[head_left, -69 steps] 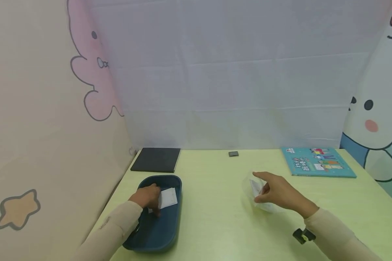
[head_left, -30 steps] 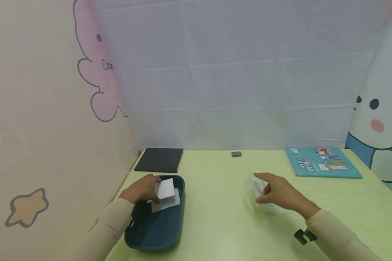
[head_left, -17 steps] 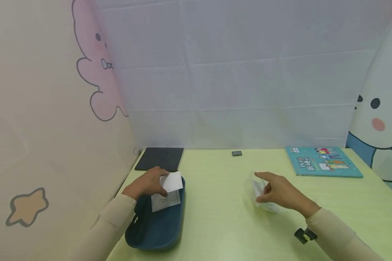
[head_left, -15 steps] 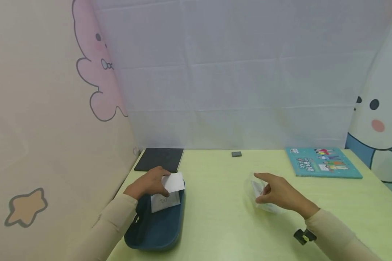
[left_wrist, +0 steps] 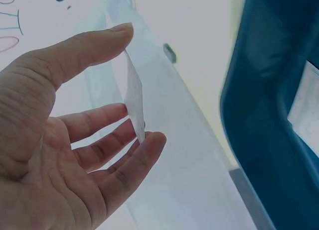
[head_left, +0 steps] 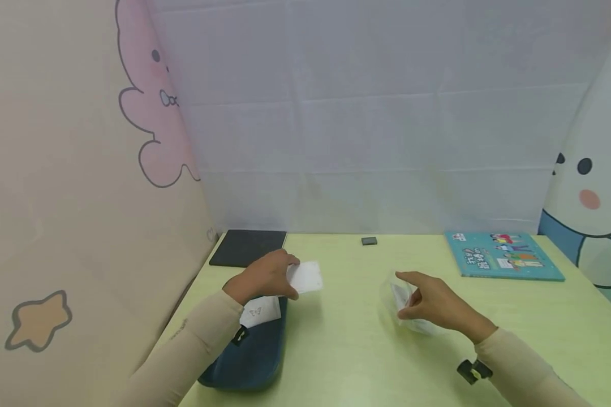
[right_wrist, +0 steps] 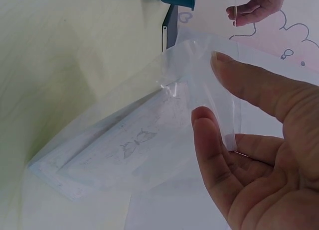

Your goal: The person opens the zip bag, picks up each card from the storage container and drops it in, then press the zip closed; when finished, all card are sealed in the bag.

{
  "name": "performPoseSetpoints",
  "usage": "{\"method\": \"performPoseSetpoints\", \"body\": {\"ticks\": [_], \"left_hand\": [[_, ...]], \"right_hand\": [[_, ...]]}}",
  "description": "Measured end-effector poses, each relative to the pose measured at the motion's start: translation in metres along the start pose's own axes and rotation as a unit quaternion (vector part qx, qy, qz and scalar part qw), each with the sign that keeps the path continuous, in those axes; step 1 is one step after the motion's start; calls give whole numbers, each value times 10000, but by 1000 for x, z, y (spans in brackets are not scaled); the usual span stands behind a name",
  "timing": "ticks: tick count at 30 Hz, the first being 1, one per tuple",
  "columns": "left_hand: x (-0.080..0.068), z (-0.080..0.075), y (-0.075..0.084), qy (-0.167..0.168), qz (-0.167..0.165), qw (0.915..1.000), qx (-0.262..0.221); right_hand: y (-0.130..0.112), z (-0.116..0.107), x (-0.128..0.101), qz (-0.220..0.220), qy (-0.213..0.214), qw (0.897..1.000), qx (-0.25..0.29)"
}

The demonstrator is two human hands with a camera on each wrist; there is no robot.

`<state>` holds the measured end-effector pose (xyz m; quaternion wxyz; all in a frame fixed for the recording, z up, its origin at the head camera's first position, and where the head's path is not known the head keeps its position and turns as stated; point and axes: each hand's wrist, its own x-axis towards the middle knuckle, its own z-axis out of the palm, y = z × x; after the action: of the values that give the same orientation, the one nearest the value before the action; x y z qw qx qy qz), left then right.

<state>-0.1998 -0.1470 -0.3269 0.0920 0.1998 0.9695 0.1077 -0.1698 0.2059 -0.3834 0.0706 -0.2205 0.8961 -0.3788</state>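
So a white packet (head_left: 306, 277) is pinched in the left hand (head_left: 266, 277), well left of the clear bag (right_wrist: 185, 60) gripped by the right hand (head_left: 435, 302), with another packet (right_wrist: 134, 145) inside.

"What sort of place is this?"

"Perhaps a screened-off work booth: a creased, pale-grey cloth sheet (head_left: 366, 130) hangs beyond the left hand (head_left: 266, 277), and a flat, beige, cartoon-printed wall (head_left: 81, 215) rises to its left."

"Home or studio?"

"I can't tell which."
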Motion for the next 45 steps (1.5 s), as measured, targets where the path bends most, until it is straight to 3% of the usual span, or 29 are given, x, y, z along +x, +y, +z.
{"method": "performPoseSetpoints", "body": {"ticks": [10,25,31,45], "left_hand": [[9,-1,38,-198,335,9992,40],[29,7,104,-37,657,9952,723],[37,16,119,39,785,9922,963],[44,22,133,-99,378,9890,1426]], "right_hand": [[-5,-3,1,-81,-43,9999,-44],[-8,-3,7,-141,-74,9997,-210],[-9,0,6,-80,-76,9999,-26],[-11,2,5,-126,-41,9999,61]]}}
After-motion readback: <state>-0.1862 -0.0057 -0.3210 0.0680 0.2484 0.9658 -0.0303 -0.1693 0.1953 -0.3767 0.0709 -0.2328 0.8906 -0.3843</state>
